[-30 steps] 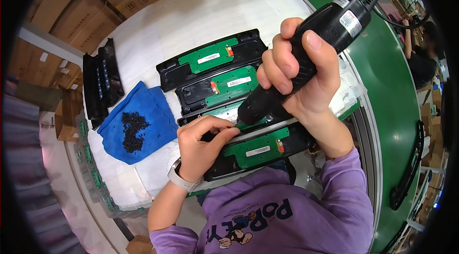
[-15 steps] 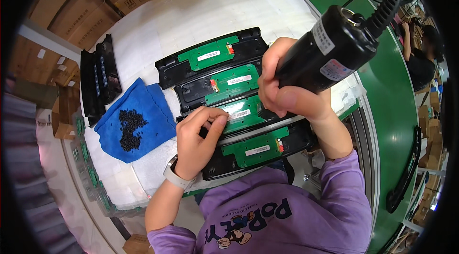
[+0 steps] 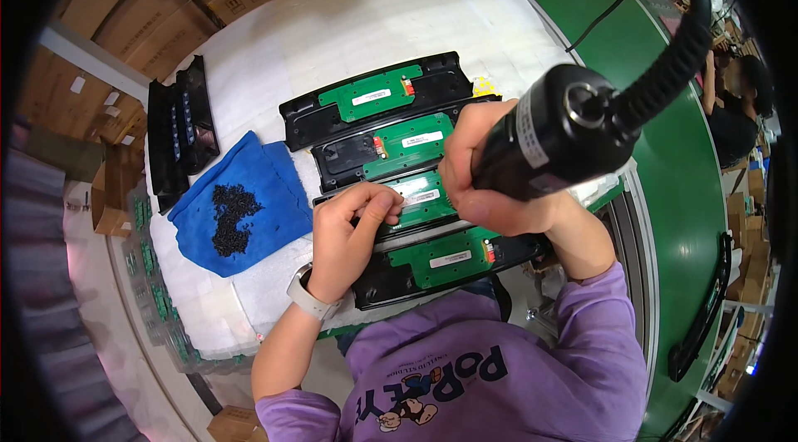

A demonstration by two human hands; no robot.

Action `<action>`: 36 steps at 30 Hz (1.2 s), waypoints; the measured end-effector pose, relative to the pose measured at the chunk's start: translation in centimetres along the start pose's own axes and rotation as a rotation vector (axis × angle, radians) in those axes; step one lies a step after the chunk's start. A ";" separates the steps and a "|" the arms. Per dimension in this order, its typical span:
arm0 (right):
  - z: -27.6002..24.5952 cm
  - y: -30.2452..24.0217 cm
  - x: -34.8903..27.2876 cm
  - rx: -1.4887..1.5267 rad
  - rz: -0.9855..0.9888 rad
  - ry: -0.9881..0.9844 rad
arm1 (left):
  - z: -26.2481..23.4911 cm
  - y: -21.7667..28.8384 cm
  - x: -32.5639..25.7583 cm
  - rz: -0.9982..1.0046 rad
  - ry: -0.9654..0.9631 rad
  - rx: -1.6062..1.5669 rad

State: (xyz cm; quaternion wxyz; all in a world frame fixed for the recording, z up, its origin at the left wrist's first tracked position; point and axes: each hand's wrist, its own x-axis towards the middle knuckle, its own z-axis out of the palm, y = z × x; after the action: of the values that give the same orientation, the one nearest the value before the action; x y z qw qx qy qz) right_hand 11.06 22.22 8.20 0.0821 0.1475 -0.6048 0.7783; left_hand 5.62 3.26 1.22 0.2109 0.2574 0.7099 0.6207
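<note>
My right hand (image 3: 511, 213) is wrapped round a black electric screwdriver (image 3: 544, 143) with a thick cable; its tip is hidden beneath the hand. Four-sided green circuit boards lie in several long black plastic housings in a row, the farthest housing (image 3: 303, 124) being fully visible at its left end. Over the third housing, my left hand (image 3: 342, 222) is closed in a pinch beside its green circuit board (image 3: 426, 199). Whatever sits between those fingertips is too small to make out. The nearest circuit board (image 3: 440, 263) lies below both hands.
Left of my left hand, a blue cloth (image 3: 287, 180) bears a pile of tiny black screws (image 3: 234, 213). More black housings (image 3: 170, 134) stand at the far left on the white-covered table (image 3: 366, 18). A green surface (image 3: 665, 192) runs along the right, where another person (image 3: 731, 126) sits.
My right hand and the screwdriver have shifted slightly left, and the screwdriver's top has dropped lower. The left hand stays pinched by the third board. The view has moved a little.
</note>
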 end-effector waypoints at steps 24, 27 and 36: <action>-0.4 0.2 2.6 0.382 -0.328 -0.153 | -1.5 1.4 -0.3 0.054 -0.050 0.081; 0.1 0.6 2.7 0.374 -0.327 -0.119 | -1.5 1.6 -0.5 0.069 -0.023 0.107; 0.9 0.8 3.7 0.453 -0.397 0.050 | -2.6 1.7 -0.4 -0.061 0.057 -0.149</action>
State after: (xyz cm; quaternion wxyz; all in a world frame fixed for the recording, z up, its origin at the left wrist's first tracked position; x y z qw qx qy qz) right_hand 7.49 20.95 8.92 0.2123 0.2582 -0.3731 0.8655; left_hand 4.52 1.17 3.22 0.2281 0.2014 0.6749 0.6722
